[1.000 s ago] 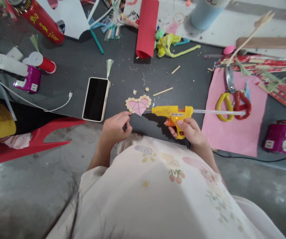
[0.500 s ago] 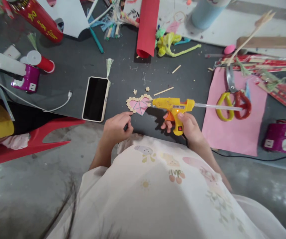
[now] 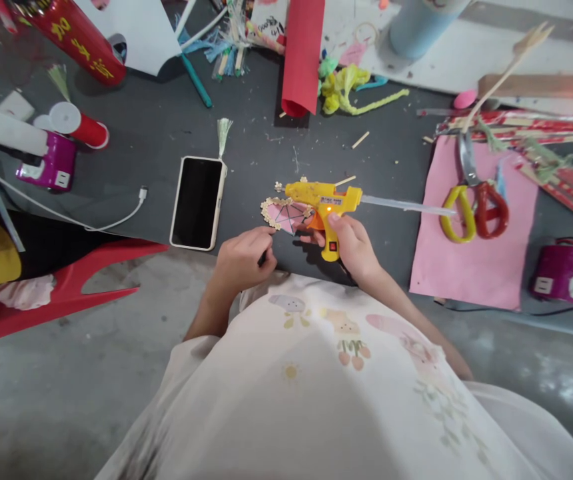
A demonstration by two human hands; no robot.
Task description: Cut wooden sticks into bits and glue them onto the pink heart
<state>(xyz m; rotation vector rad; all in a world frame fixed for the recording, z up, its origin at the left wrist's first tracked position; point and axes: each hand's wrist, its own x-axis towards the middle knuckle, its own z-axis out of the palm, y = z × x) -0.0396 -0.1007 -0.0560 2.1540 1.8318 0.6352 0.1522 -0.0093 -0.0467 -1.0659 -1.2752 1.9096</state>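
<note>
My right hand [image 3: 352, 248] grips a yellow glue gun [image 3: 322, 199] by its handle, a clear glue stick [image 3: 406, 206] poking out of its back. The gun's body hangs over a pink paper heart [image 3: 286, 215] edged with small cream flowers, and its nozzle points left past the heart's top. My left hand [image 3: 242, 256] is curled at the table's near edge, fingertips touching the heart's lower left rim. It pinches a thin dark thing I cannot make out.
A phone [image 3: 198, 201] lies left of the heart, a white cable [image 3: 116, 217] beside it. Scissors [image 3: 471, 200] rest on a pink sheet [image 3: 471, 267] at right. A red paper roll [image 3: 301, 57], purple devices [image 3: 564, 272] and craft scraps crowd the dark table [image 3: 156, 140].
My right hand has swung the glue gun left, from beside the heart to over it. The left hand has stayed at the heart's lower left edge.
</note>
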